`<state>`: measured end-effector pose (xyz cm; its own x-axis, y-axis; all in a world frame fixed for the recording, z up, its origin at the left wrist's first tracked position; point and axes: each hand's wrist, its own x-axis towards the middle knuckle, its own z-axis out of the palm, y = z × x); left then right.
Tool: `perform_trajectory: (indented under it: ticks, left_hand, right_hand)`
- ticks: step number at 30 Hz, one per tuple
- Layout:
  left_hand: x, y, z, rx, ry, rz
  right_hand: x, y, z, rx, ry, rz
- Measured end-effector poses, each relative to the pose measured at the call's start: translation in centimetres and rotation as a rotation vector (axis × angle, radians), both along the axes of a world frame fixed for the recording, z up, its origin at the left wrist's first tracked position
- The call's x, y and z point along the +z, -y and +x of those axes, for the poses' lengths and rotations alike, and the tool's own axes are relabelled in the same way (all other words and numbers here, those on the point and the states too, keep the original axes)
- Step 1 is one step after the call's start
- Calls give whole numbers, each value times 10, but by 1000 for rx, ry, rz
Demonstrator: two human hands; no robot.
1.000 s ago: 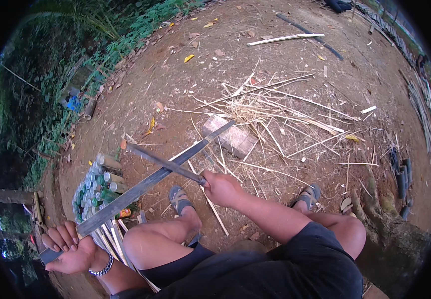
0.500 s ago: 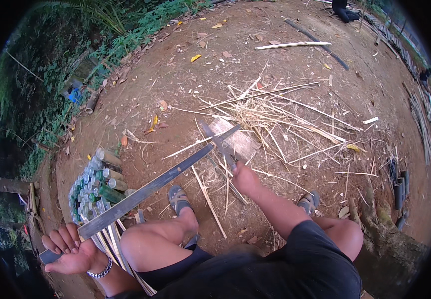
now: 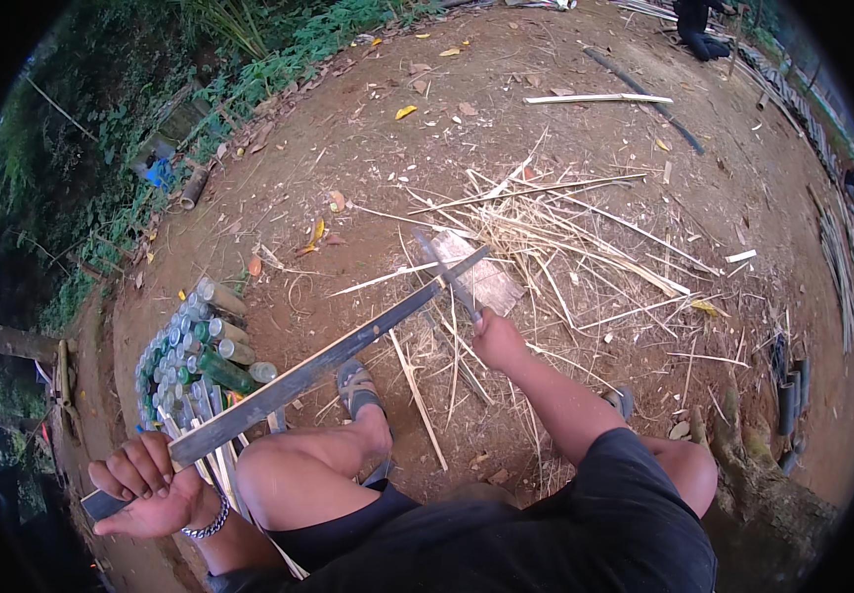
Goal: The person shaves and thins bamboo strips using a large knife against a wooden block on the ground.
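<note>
My left hand (image 3: 145, 486), with a chain bracelet on its wrist, is closed around the near end of a long, dark bamboo slat (image 3: 298, 383). The slat slants up and away to the right, and a pale edge runs along it. In my right hand (image 3: 499, 339) is the handle of a machete (image 3: 461, 293). Its blade crosses the slat close to the far end; how deep it sits in the bamboo I cannot tell. A flat wooden block (image 3: 494, 289) lies on the ground beneath and beside the blade.
Thin bamboo strips (image 3: 546, 232) are heaped beyond the block. Several glass bottles (image 3: 212, 346) stand grouped at left, with pale strips (image 3: 219, 465) beside my knee. A tree root (image 3: 743, 445) and dark tubes (image 3: 789, 400) are at right. A person in dark clothes (image 3: 696, 30) is far off.
The slat has rolled a little, so more of its pale edge shows. Both hands keep their grips, and the machete still crosses the slat near its far end. The whole view has shifted slightly.
</note>
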<state>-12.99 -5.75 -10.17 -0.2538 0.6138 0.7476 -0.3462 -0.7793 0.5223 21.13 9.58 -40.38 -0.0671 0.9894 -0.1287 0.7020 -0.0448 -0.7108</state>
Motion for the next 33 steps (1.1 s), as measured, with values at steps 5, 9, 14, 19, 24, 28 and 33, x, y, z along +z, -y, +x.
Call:
perform_trajectory:
  ticks: [5,9,14,19,24,28,33]
  left_hand:
    - [0,-3,7,60,52,-35]
    - [-5,1,12,126,69,-52]
    - [-12,16,6,173,149,-66]
    - [-16,18,28,205,297,-87]
    - [-10,24,47,179,258,-123]
    - [-17,28,48,240,179,-87]
    - [-21,34,55,370,242,-121]
  right_hand:
    - [16,33,-17,85,-31,-79]
    - [-12,30,-2,-227,-221,-183]
    - [12,69,-4,-202,-278,-180]
    - [62,95,-23,-192,-370,-173]
    - [76,105,-53,13,-357,9]
    - [129,125,-81,214,-378,70]
    - [145,142,-98,393,-446,112]
